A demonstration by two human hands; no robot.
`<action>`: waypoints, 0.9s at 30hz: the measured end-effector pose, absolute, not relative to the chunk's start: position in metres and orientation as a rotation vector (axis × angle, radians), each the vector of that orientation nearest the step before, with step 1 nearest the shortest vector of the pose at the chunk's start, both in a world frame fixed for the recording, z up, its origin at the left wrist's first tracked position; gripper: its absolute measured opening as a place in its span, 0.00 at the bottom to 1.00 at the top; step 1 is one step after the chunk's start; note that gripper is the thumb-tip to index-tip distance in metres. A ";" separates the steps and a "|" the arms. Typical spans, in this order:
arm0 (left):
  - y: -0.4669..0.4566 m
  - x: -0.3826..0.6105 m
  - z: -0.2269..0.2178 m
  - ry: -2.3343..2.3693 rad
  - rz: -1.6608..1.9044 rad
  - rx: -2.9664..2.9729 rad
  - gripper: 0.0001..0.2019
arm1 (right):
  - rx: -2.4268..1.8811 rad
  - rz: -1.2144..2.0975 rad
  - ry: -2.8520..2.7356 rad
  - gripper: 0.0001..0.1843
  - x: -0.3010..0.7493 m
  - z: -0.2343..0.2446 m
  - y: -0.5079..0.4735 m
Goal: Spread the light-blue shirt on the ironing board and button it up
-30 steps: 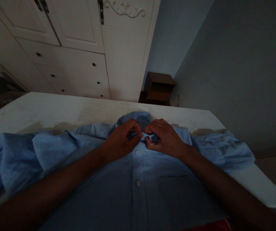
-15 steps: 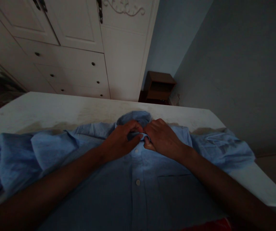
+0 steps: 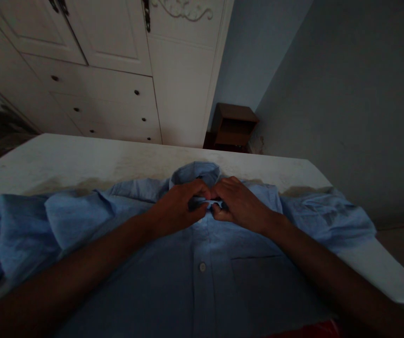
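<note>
Left hand (image 3: 177, 209) and right hand (image 3: 240, 206) both pinching top placket of light blue soft cloth shirt (image 3: 202, 281), spread flat on white table (image 3: 99, 159). Probably light, limp; best held at stiffer collar edge.

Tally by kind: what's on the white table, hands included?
blue shirt: 1
hands: 2, left hand and right hand, both pinching the shirt at the collar
shirt button in view: 1
Total: 4

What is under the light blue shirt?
The white table, showing beyond its edges. Left hand and right hand pinch the light blue shirt by the collar; whatever else lies beneath is covered.
</note>
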State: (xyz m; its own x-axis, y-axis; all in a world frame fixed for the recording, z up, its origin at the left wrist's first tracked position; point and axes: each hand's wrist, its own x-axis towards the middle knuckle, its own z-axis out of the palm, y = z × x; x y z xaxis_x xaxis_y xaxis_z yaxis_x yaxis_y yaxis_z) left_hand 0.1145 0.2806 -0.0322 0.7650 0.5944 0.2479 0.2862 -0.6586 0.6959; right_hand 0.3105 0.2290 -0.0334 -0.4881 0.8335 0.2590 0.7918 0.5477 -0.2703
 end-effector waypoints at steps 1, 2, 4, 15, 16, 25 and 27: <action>0.280 0.115 -0.033 0.666 0.612 2.312 0.06 | -1.328 0.193 -2.419 0.05 0.311 -0.034 0.229; 0.280 0.115 -0.033 0.674 0.615 2.317 0.06 | -1.321 0.218 -2.411 0.05 0.312 -0.035 0.230; 0.279 0.116 -0.035 0.670 0.641 2.315 0.07 | -1.309 0.245 -2.400 0.05 0.313 -0.037 0.230; 0.286 0.115 -0.038 0.647 0.601 2.166 0.07 | -1.298 0.417 -2.254 0.07 0.318 -0.039 0.232; 0.287 0.115 -0.038 0.655 0.595 2.145 0.07 | -1.301 0.473 -2.237 0.07 0.319 -0.039 0.232; 0.289 0.116 -0.038 0.618 0.569 2.025 0.07 | -1.319 1.154 -2.006 0.12 0.329 -0.029 0.239; 0.289 0.116 -0.038 0.625 0.565 2.013 0.07 | -1.298 1.204 -1.970 0.13 0.330 -0.030 0.240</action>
